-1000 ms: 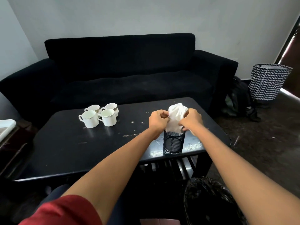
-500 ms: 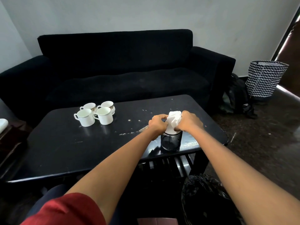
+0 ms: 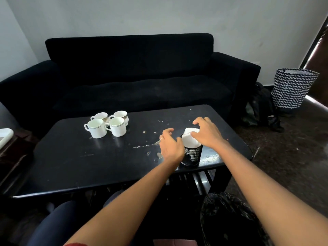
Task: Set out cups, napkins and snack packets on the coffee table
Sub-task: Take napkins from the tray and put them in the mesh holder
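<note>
Both hands are loose and holding nothing. The right hand (image 3: 206, 134) hovers right over the napkins (image 3: 190, 139), thumb maybe brushing them; the left hand (image 3: 170, 146) sits just beside. The wad stands upright in the mesh cup (image 3: 192, 155) near the coffee table (image 3: 88, 162) front edge, so right's closer.

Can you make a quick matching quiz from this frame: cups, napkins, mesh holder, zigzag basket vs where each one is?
Things:
1. cups
2. napkins
3. mesh holder
4. zigzag basket

Places:
A. on the floor, right of the sofa
B. near the front right edge of the coffee table, between the left hand and right hand
C. grouped on the table's far left part
D. stuffed upright in the black cup

Pairs: 1-C, 2-D, 3-B, 4-A
</note>
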